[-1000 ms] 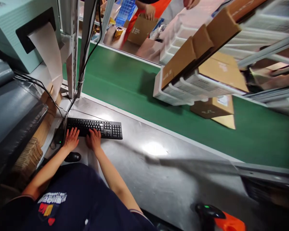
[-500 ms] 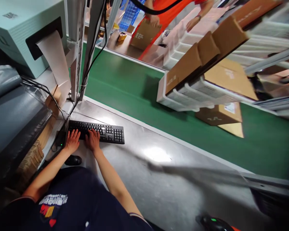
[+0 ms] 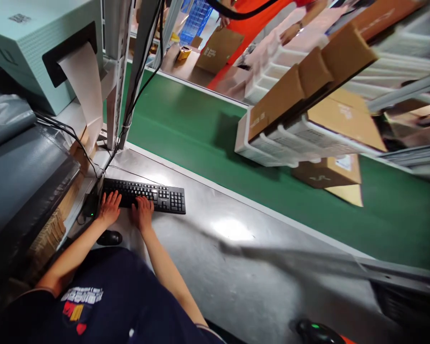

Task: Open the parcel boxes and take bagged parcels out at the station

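Observation:
A black keyboard (image 3: 154, 195) lies on the steel worktable (image 3: 236, 277) at the left. My left hand (image 3: 108, 208) rests on the keyboard's left end with its fingers spread over the keys. Beside it, my right hand (image 3: 142, 213) lies flat on the middle keys, fingers stretched out. Neither hand holds anything. A black mouse (image 3: 108, 237) sits just below my left wrist.
A green conveyor belt (image 3: 200, 129) runs beyond the table, carrying a cardboard box (image 3: 327, 172). White trays with cardboard boxes (image 3: 308, 110) hang on a tilted rack above it. A label printer (image 3: 32, 43) stands top left. A scanner (image 3: 313, 330) sits at the bottom edge. A person in orange (image 3: 251, 24) works across the belt.
Both hands stay on the keyboard, the fingers shifting slightly over the keys. The view has drifted a little, and the person across the belt has moved their hands.

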{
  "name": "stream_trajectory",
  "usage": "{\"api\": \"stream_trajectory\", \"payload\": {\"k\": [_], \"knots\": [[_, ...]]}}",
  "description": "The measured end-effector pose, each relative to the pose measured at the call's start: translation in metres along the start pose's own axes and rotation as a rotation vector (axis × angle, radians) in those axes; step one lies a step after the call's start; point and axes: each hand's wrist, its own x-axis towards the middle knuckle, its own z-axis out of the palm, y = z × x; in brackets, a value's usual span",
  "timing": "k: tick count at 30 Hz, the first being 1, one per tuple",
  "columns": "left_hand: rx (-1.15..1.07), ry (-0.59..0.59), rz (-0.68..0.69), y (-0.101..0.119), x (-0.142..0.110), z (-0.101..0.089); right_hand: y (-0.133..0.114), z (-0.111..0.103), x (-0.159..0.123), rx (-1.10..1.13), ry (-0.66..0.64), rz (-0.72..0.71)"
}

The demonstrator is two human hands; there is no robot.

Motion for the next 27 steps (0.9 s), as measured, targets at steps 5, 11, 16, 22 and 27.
{"api": "stream_trajectory", "payload": {"k": [5,11,16,22,27], "knots": [[0.001,-0.012,-0.005,0.001,0.001,0.000,0.017,0.001,-0.006,-0.064,0.051,0.012],[-0.007,-0.011,-0.016,0.001,0.004,0.000,0.053,-0.013,0.025,-0.095,0.065,0.163],[-0.006,-0.011,-0.003,0.002,0.003,0.002,0.057,-0.021,0.044,-0.096,-0.014,0.184],[-0.004,-0.020,0.018,0.000,0.006,-0.003,0.027,-0.012,0.021,-0.025,-0.027,0.041],[-0.055,0.111,0.016,-0.004,0.015,-0.014,0.007,-0.002,0.016,0.010,-0.100,-0.065]]}}
